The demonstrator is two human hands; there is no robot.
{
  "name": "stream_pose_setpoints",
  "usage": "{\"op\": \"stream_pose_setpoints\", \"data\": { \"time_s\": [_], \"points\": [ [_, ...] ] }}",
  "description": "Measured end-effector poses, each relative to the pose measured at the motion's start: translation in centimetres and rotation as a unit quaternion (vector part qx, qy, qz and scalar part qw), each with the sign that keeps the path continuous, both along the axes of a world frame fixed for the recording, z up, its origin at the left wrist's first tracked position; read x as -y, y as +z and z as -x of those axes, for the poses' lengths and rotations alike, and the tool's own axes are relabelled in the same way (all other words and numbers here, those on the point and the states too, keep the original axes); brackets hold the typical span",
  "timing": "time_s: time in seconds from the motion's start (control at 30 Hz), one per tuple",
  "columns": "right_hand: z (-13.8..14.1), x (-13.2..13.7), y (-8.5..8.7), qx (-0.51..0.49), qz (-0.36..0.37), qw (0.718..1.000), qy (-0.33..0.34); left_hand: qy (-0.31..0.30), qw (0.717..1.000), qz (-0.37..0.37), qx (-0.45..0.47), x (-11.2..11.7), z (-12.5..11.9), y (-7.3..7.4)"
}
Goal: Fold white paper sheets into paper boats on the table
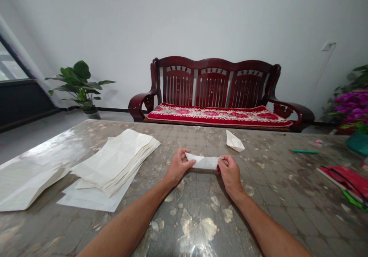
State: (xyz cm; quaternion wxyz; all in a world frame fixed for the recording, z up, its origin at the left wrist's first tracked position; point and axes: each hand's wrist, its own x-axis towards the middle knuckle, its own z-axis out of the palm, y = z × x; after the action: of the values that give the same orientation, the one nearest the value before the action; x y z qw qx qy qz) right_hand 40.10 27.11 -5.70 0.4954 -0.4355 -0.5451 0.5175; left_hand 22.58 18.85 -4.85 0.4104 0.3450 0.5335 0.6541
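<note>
A narrow piece of folded white paper [205, 162] is stretched between my two hands, just above the patterned table [198, 207]. My left hand [178, 167] pinches its left end, thumb on top. At the other end, the fingers of my right hand [230, 172] are closed on the right tip. Beyond my right hand lies a folded paper boat [235, 141] on the table. To the left of my left hand is a stack of white paper sheets [115, 159], loosely piled and creased.
More paper [25, 184] lies at the far left. On the right are a green pen [305, 151], a red book or folder [345, 178] with a dark cord across it, and purple flowers [352, 105]. A wooden bench [212, 81] stands behind the table, a potted plant [82, 84] to its left.
</note>
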Motion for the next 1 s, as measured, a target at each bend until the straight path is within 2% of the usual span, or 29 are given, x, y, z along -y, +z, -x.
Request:
{"op": "stream_pose_setpoints", "data": {
  "time_s": [0.27,0.43,0.57,0.67,0.77,0.87,1.0],
  "points": [
    [0.0,-0.2,-0.2,0.002,-0.01,1.0,-0.001,-0.017,0.998,0.01,-0.065,0.3,0.2,-0.3],
    [-0.1,-0.5,-0.3,-0.005,-0.002,1.0,-0.006,0.062,0.982,0.01,-0.177,0.2,0.7,-0.2],
    [0.0,-0.5,-0.2,-0.005,0.004,1.0,0.009,0.108,0.976,0.016,-0.188,0.0,0.8,-0.1],
    [0.0,-0.8,-0.5,0.028,-0.012,1.0,0.008,0.135,0.961,-0.006,-0.241,0.1,0.5,0.0],
    [-0.2,-1.2,-1.0,0.105,-0.068,0.992,-0.005,0.152,0.944,-0.035,-0.292,0.4,0.1,-0.1],
    [-0.6,-0.9,-0.8,0.2,-0.192,0.961,-0.018,0.154,0.939,-0.054,-0.302,0.6,-0.2,-0.3],
    [-0.6,0.5,0.3,0.318,-0.387,0.866,-0.002,0.136,0.937,-0.072,-0.312,0.8,-0.4,-0.3]
  ]
}}
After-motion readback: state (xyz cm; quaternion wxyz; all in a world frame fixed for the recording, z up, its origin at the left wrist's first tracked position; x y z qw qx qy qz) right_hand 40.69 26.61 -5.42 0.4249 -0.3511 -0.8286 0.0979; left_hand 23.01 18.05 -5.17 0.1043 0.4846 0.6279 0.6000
